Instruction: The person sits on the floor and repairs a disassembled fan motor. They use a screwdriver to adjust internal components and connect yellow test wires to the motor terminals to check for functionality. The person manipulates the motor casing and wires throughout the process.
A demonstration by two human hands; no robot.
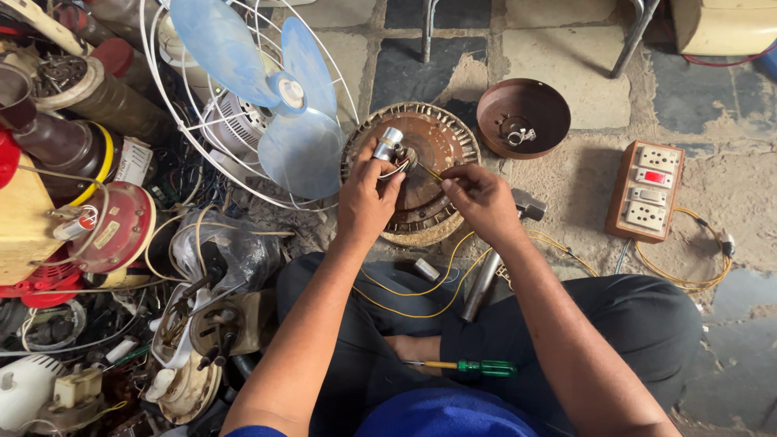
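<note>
Now the left hand (366,198) grips a silver cylinder (388,143); the right hand (479,197) pinches, seemingly, a thin tool (430,171).

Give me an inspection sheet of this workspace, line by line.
Surface: worn stone-tile floor, dusty.
Job's things: rusty round fan motor; small silver cylinder with wires at its centre.
Clutter: blue-bladed fan in wire guard, brown metal bowl, hammer, green-handled screwdriver, heap of old motor parts.
Grippers: left hand holds the cylinder; right hand pinches a thin tool against the motor.
Cables: yellow wires across the lap.
Surroundings: switch-and-socket board, chair legs.
</note>
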